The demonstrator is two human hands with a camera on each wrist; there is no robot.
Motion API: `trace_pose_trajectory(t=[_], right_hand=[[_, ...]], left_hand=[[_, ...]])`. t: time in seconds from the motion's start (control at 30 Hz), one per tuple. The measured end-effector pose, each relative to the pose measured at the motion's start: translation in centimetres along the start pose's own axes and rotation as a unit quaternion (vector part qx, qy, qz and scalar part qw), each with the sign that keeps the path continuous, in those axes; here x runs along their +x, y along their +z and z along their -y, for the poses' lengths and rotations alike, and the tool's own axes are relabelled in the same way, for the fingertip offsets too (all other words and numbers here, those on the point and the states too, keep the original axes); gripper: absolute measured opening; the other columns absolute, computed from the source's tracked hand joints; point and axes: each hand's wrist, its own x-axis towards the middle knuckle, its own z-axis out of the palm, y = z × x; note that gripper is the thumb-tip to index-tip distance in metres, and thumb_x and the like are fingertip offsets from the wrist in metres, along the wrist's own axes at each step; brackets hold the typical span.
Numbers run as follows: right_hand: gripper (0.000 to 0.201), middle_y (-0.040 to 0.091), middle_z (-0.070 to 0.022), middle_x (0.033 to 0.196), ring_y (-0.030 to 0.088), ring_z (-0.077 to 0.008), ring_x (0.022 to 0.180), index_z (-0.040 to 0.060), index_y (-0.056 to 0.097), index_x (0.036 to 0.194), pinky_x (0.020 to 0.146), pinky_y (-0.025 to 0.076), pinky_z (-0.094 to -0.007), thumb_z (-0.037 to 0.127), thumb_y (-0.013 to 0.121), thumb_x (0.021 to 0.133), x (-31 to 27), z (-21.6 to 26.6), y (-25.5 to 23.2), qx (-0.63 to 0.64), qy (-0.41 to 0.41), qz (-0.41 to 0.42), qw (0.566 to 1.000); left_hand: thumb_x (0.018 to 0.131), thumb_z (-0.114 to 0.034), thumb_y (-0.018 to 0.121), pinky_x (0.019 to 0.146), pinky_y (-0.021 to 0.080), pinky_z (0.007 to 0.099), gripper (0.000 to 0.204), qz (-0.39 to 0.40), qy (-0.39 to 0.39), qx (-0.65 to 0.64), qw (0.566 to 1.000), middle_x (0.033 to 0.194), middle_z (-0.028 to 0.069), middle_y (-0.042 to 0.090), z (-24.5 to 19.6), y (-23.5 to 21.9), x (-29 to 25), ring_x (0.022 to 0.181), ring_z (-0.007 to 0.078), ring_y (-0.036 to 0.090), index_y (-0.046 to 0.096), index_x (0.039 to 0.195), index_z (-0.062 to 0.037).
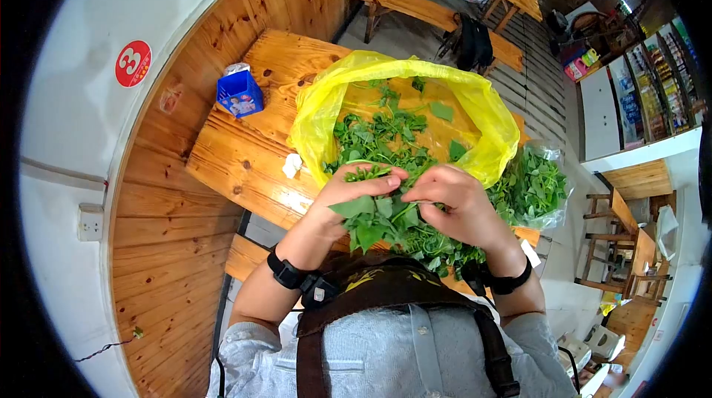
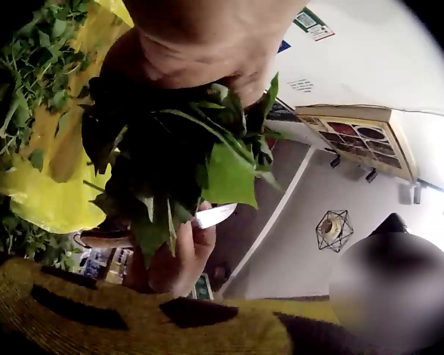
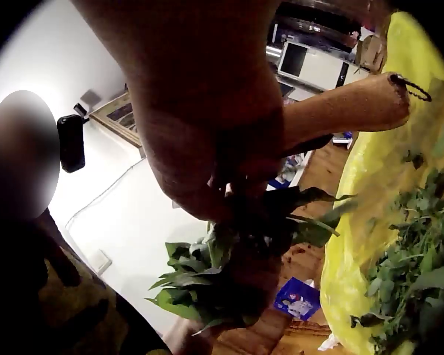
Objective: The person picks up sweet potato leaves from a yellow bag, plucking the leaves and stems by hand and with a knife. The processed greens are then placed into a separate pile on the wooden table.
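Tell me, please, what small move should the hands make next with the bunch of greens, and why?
Probably pluck one stem free. Both the left hand and right hand already grip the leafy bunch together, above the loose greens on the yellow bag.

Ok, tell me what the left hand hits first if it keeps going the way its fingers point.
Probably the right hand: the left hand points across the bunch of greens toward it, nearly touching. Depth is unclear.

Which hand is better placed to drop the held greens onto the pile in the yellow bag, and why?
Probably the left hand: its fingers curl over the bunch of greens, carrying most of it, nearest the yellow bag. The right hand only pinches one stem.
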Motion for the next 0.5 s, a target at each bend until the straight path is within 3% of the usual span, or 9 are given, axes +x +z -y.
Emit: trace_pose_trajectory(t=[0.07,0.17,0.27,0.37,0.4,0.5], right_hand=[[0.025,0.063,-0.0058,0.088,0.063,-0.0245,0.083,0.0129,0.071,0.092,0.072,0.051,-0.0339,-0.002,0.063,0.074,-0.1,0.0,-0.1,0.004,0.021,-0.012,1.000],[0.024,0.062,-0.0045,0.085,0.062,-0.0176,0.077,0.0094,0.071,0.093,0.065,0.049,-0.0293,-0.005,0.061,0.076,0.0,-0.7,-0.1,0.068,-0.001,-0.061,0.996],[0.023,0.061,-0.0023,0.083,0.057,-0.0080,0.070,0.0049,0.070,0.093,0.059,0.045,-0.0236,-0.007,0.059,0.077,-0.2,-0.2,-1.7,0.197,0.094,-0.058,0.974],[0.020,0.060,0.0003,0.081,0.052,-0.0036,0.061,0.0041,0.068,0.096,0.050,0.039,-0.0193,-0.003,0.056,0.081,-1.1,-1.3,-2.4,0.405,0.239,-0.090,0.878],[0.019,0.059,0.0012,0.080,0.050,-0.0021,0.058,0.0038,0.067,0.097,0.046,0.037,-0.0179,-0.001,0.055,0.083,-1.3,-1.6,-2.4,0.469,0.284,-0.100,0.830],[0.016,0.061,0.0004,0.079,0.050,-0.0040,0.052,0.0049,0.060,0.102,0.040,0.036,-0.0171,0.009,0.057,0.087,-1.4,-2.8,-1.7,0.571,0.256,-0.099,0.774]], left_hand=[[0.085,-0.011,0.065,0.064,0.050,0.0235,0.036,0.014,0.006,0.043,0.999,0.083,0.0051,0.066,-1.0,0.1,-0.4,0.072,0.0112,0.062,0.061,0.118,0.0026],[0.084,-0.010,0.068,0.063,0.048,0.0222,0.042,0.002,0.018,0.064,0.998,0.082,0.0030,0.064,-1.6,-0.2,-1.2,0.070,0.0092,0.059,0.059,0.123,0.0034],[0.083,-0.009,0.068,0.066,0.048,0.0220,0.038,-0.048,0.038,0.065,0.996,0.085,0.0031,0.065,-1.6,-2.3,-1.5,0.071,0.0090,0.060,0.061,0.119,0.0044],[0.083,-0.010,0.068,0.068,0.049,0.0221,0.032,-0.128,0.069,0.048,0.988,0.087,0.0059,0.068,-1.0,-3.8,-2.2,0.073,0.0099,0.061,0.065,0.111,0.0056],[0.083,-0.010,0.068,0.068,0.049,0.0222,0.032,-0.109,0.055,0.050,0.991,0.089,0.0064,0.068,-1.0,-3.9,-2.5,0.074,0.0099,0.061,0.065,0.111,0.0057],[0.083,-0.010,0.067,0.073,0.049,0.0230,0.033,-0.065,0.012,0.063,0.996,0.098,0.0091,0.069,-1.4,-3.2,-3.3,0.081,0.0101,0.061,0.064,0.112,0.0059]])
